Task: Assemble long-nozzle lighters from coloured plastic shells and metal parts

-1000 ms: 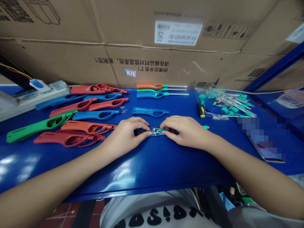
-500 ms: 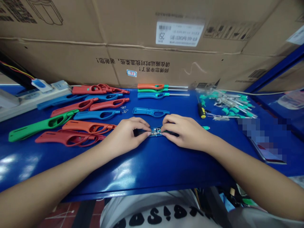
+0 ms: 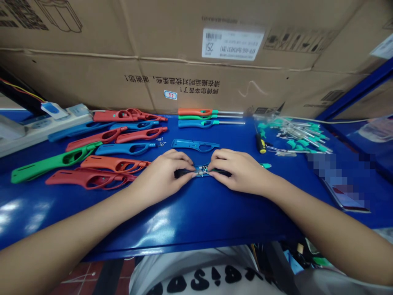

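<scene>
Low over the blue table, an opened lighter body (image 3: pixel 202 172) lies between my two hands, with white wires and small inner parts showing. My left hand (image 3: pixel 167 172) pinches its left end between thumb and fingers. On the other side, my right hand (image 3: pixel 238 170) grips the right part near the wires, fingers closed. A green tip (image 3: pixel 265 166) sticks out beyond the right hand. Most of the body is hidden under both hands. Just behind them rests a loose blue casing half (image 3: pixel 195 144). Several tiny screws (image 3: pixel 160 142) lie to its left.
Red, orange, green and blue lighter casings (image 3: pixel 101 164) cover the left side. Three lighters with metal rods (image 3: pixel 211 123) lie at the back. To the right are a screwdriver (image 3: pixel 260 143), a pile of rods with green parts (image 3: pixel 302 135) and a phone (image 3: pixel 345 188). A cardboard box (image 3: pixel 172 41) stands behind.
Almost nothing differs. My left fingers have shifted very slightly on the lighter body; my right hand keeps its place.
</scene>
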Demonstrator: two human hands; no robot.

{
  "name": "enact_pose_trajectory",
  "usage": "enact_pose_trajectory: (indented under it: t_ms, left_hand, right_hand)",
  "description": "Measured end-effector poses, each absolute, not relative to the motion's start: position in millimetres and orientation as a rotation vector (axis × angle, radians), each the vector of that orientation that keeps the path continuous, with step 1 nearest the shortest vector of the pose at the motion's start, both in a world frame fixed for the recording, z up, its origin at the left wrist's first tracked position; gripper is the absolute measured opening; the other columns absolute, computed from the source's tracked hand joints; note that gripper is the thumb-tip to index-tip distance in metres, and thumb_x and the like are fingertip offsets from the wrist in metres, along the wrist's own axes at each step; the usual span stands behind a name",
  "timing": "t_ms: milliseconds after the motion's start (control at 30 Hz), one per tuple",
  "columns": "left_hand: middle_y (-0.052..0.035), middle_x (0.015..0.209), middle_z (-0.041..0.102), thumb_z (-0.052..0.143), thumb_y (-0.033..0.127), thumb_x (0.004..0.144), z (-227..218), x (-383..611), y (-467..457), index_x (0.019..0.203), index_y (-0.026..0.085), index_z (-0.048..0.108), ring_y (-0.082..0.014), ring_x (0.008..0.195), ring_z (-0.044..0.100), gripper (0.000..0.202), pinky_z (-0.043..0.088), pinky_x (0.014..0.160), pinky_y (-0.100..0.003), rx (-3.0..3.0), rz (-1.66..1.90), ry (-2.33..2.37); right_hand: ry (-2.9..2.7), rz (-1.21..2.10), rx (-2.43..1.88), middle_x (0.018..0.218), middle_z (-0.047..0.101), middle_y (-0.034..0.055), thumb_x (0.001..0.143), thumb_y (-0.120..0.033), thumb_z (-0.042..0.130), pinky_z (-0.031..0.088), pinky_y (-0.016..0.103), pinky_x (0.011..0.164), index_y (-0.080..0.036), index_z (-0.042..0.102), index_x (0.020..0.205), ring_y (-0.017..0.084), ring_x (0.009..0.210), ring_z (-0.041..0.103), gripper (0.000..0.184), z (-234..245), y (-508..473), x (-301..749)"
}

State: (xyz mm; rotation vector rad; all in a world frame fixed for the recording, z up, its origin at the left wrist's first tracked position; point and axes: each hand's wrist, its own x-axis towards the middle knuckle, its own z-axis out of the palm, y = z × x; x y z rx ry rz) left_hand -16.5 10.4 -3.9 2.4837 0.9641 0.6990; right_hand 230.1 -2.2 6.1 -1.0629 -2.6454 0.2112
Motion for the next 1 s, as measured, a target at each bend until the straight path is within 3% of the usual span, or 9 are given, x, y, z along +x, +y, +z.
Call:
enact_pose_trajectory:
  t_ms: [233,467,633,1000]
  left_hand:
    - [-0.0028,0.094,0.072,0.077,0.03,0.083,-5,-15,11,0.086,0.025,0.079,-0.0215,0.087,0.063,0.006,0.048,0.087,-0.043,2.452,0.718,1.084]
    - [-0.0055,0.096,0.067,0.066,0.021,0.091,2,-17,3,0.103,0.018,0.078,-0.018,0.085,0.066,0.017,0.053,0.081,-0.033,2.45,0.634,1.021]
    - [-0.0047,0.092,0.071,0.064,0.019,0.092,4,-17,4,0.102,0.017,0.078,-0.0166,0.08,0.067,0.017,0.052,0.073,-0.03,2.425,0.605,1.009]
    - [-0.0038,0.088,0.071,0.066,0.016,0.091,6,-16,7,0.099,0.017,0.079,-0.015,0.077,0.067,0.015,0.051,0.073,-0.027,2.412,0.564,1.007]
  right_hand:
    - [-2.641,0.253,-1.074,0.1,0.066,0.0049,0.095,-0.027,0.058,0.043,0.028,0.07,-0.02,0.07,0.099,0.017,0.09,0.063,0.015,6,-2,228]
    - [-2.648,0.277,-1.089,0.1,0.068,0.0044,0.095,-0.027,0.059,0.042,0.027,0.067,-0.021,0.07,0.102,0.016,0.083,0.063,0.015,10,-2,231]
    - [-2.658,0.302,-1.067,0.1,0.069,0.0044,0.096,-0.025,0.057,0.044,0.027,0.07,-0.021,0.07,0.102,0.017,0.088,0.066,0.016,10,-2,233]
    - [-2.627,0.384,-1.052,0.103,0.071,0.0039,0.095,-0.02,0.055,0.048,0.028,0.076,-0.022,0.072,0.105,0.017,0.092,0.067,0.02,10,-1,236]
